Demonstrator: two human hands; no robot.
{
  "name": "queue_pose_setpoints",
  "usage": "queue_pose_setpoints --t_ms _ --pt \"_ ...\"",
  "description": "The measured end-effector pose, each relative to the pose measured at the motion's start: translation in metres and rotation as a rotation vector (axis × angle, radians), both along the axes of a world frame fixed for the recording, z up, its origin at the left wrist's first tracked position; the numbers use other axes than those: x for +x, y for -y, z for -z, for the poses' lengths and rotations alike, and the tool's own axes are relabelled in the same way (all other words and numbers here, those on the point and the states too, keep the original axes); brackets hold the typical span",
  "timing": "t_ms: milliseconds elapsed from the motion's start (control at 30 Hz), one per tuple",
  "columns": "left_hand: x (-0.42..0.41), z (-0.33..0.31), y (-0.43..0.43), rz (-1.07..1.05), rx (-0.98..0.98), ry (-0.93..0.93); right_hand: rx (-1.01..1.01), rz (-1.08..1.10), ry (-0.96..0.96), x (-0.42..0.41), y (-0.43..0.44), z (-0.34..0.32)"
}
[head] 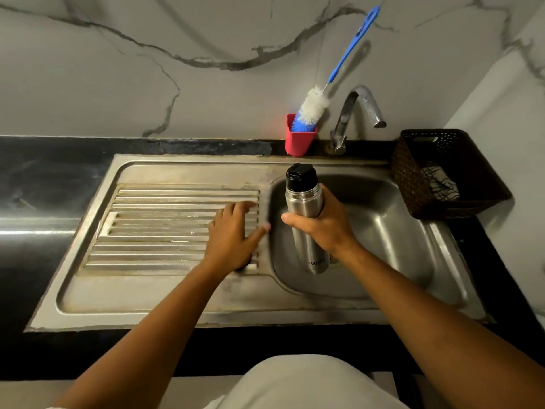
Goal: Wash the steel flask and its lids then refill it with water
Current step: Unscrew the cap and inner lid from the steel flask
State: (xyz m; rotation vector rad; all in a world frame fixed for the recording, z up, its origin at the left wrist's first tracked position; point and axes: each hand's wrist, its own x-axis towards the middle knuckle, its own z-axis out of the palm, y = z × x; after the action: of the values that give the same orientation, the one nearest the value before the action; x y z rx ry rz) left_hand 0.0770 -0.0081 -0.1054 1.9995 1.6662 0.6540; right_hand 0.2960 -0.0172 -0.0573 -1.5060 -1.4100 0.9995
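Note:
A steel flask (303,202) with a black inner lid (300,175) on top stands upright over the left side of the sink basin (392,231). My right hand (321,222) is wrapped around its middle. My left hand (236,231) hovers over the ribbed draining board (165,219), fingers spread, holding nothing. A dark round object (244,265) lies partly hidden under my left palm; what it is I cannot tell. The tap (362,107) curves over the basin's back edge with no water running.
A red holder (299,137) with a blue-handled bottle brush (333,75) stands against the marble wall behind the sink. A dark woven basket (413,178) holding a checked cloth (439,181) sits on the right. Black countertop (44,178) extends left.

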Motion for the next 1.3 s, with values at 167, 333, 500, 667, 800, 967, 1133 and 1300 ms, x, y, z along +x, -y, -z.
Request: queue_pose_setpoints --t_ms 167,333,500,667,800,967,1133,1300 --pt "0.056 -0.089 -0.026 0.146 -0.176 0.668 -0.034 -0.038 -0.07 0.016 0.008 -0.01" --pt "0.1 -0.12 -0.043 0.468 -0.437 0.82 -0.078 -0.221 -0.212 0.036 0.026 -0.035" --pt "0.134 -0.122 -0.037 0.54 -0.52 1.011 -0.077 -0.175 -0.258 0.052 0.036 -0.035" --pt "0.155 -0.126 -0.022 0.375 -0.361 1.02 0.059 0.02 -0.121 0.055 0.039 -0.025" --pt "0.176 -0.12 -0.007 -0.047 -0.195 0.962 0.135 0.216 0.145 0.047 0.041 -0.019" --pt "0.161 -0.131 -0.014 0.2 -0.405 0.917 0.071 0.189 0.039 0.06 0.034 -0.025" --pt "0.127 -0.127 -0.037 0.515 -0.631 1.039 -0.045 -0.153 -0.206 0.07 0.037 -0.049" --pt "0.132 -0.132 -0.028 0.43 -0.477 1.05 -0.015 -0.125 -0.097 0.049 0.032 -0.045"
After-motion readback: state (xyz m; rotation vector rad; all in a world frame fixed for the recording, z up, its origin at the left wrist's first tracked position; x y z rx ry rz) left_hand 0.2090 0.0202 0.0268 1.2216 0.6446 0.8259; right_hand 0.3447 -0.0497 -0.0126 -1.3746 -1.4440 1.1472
